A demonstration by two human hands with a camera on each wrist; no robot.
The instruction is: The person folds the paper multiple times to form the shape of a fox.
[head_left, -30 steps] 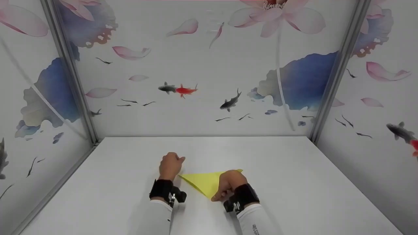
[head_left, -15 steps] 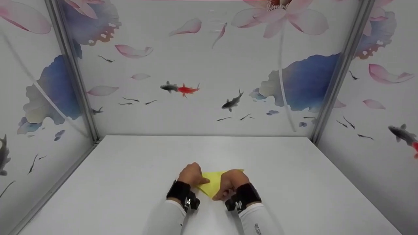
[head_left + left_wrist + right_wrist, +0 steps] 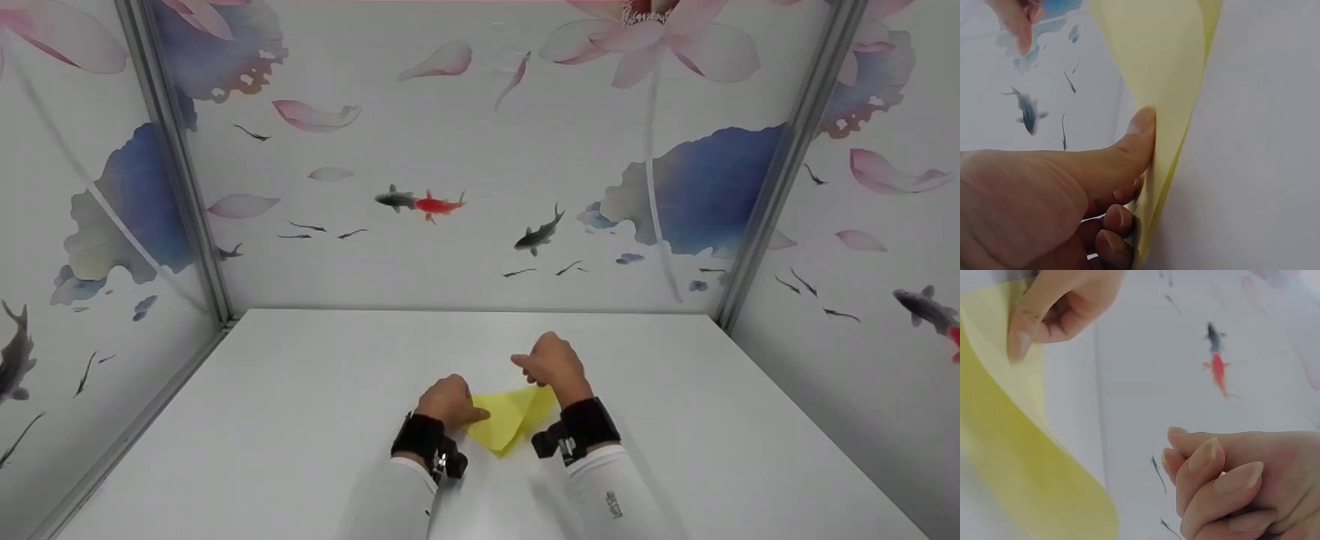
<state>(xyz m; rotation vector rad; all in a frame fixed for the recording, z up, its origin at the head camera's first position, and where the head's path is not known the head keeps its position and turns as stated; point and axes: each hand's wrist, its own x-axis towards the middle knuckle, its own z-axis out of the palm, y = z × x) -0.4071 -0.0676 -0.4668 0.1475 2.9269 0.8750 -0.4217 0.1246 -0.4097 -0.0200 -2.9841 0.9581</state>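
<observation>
A folded sheet of yellow paper (image 3: 501, 421) lies on the white table, its near corner pointing toward me. My left hand (image 3: 448, 402) pinches the paper's left part; in the left wrist view the thumb (image 3: 1141, 124) presses on one face while curled fingers sit behind it. Raised beyond the paper's right side is my right hand (image 3: 556, 366), apart from the sheet. In the right wrist view its fingers (image 3: 1203, 458) are curled in with the thumb against them and nothing in between. A loose yellow flap (image 3: 1044, 478) bows outward there.
The white table (image 3: 337, 360) reaches back to a wall (image 3: 360, 277) printed with fish, petals and lotus leaves. Metal posts (image 3: 187, 217) stand at both rear corners. Each wrist carries a black strap with a small camera (image 3: 551, 441).
My left hand has moved right onto the paper and taken hold of it. The right hand has let go of the paper's right part and lifted away, up and forward.
</observation>
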